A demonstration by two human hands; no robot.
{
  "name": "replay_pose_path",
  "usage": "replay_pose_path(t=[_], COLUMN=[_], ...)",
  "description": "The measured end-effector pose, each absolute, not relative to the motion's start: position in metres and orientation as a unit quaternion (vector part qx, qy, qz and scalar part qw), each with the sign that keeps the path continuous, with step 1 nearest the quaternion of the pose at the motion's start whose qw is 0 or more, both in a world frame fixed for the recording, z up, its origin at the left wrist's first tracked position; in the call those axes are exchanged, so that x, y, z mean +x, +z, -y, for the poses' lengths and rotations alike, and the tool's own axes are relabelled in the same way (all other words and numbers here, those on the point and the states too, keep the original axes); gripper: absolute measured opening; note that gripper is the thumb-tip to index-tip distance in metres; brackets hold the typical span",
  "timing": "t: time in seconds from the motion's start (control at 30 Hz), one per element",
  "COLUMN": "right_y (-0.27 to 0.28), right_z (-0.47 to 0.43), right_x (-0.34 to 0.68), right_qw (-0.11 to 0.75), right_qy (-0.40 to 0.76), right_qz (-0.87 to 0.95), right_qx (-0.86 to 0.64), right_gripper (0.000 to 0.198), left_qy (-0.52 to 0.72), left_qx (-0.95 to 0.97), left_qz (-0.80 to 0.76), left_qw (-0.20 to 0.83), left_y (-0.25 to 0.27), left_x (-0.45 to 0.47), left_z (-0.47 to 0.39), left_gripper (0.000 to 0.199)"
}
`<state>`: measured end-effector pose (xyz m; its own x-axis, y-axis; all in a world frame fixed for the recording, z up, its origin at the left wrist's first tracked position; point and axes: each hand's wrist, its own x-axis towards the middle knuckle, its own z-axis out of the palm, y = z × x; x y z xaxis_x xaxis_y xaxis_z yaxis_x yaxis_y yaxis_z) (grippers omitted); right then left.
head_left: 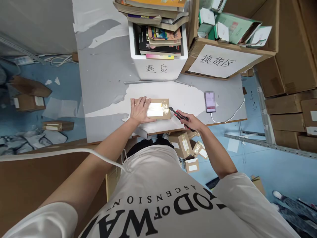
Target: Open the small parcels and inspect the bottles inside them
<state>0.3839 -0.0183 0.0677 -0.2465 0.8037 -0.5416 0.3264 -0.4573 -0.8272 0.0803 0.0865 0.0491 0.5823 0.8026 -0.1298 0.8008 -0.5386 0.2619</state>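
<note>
A small cardboard box with a white label and shiny clear tape lies flat near the front edge of the table. My left hand presses on its left part, fingers spread over the top. In my right hand is a black and red utility knife, fingers wrapped round its handle. The knife's tip points left and meets the taped right end of the box; whether the blade cuts in is too small to tell.
A white bin of books and a carton of green and white boxes stand at the back. A phone with a white cable lies right. Several parcels sit on the floor below the table.
</note>
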Motion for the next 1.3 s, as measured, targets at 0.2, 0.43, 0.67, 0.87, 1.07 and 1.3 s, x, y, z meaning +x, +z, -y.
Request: replay_pose_path(t=[0.2,0.43,0.67,0.87,1.07,1.3], right_y=[0.063,0.062,0.029,-0.032,-0.056,0.011], right_z=[0.029,0.058,0.073,0.045,0.044,-0.013], right_x=[0.394,0.403,0.421,0.394,0.387,0.36], right_qw=[0.153,0.133,0.126,0.048,-0.005,0.117], right_qy=[0.654,0.604,0.327,0.204,0.16,0.119], right_qz=[0.492,0.524,0.483,0.487,0.501,0.65], right_qx=[-0.554,-0.585,-0.802,-0.848,-0.851,-0.742], right_gripper=[0.065,0.063,0.062,0.059,0.057,0.059], left_qy=[0.012,0.002,0.013,0.107,0.127,0.128], left_qx=[0.878,0.882,0.888,0.902,0.911,0.904], left_qz=[-0.456,-0.45,-0.442,-0.406,-0.371,-0.37], left_qw=[0.147,0.14,0.126,0.104,0.126,0.172], left_y=[0.043,0.043,0.041,0.035,0.03,0.015], left_x=[0.078,0.077,0.073,0.07,0.067,0.06], left_z=[-0.084,-0.086,-0.084,-0.072,-0.045,-0.03], left_gripper=[0.114,0.116,0.098,0.049,0.036,0.042])
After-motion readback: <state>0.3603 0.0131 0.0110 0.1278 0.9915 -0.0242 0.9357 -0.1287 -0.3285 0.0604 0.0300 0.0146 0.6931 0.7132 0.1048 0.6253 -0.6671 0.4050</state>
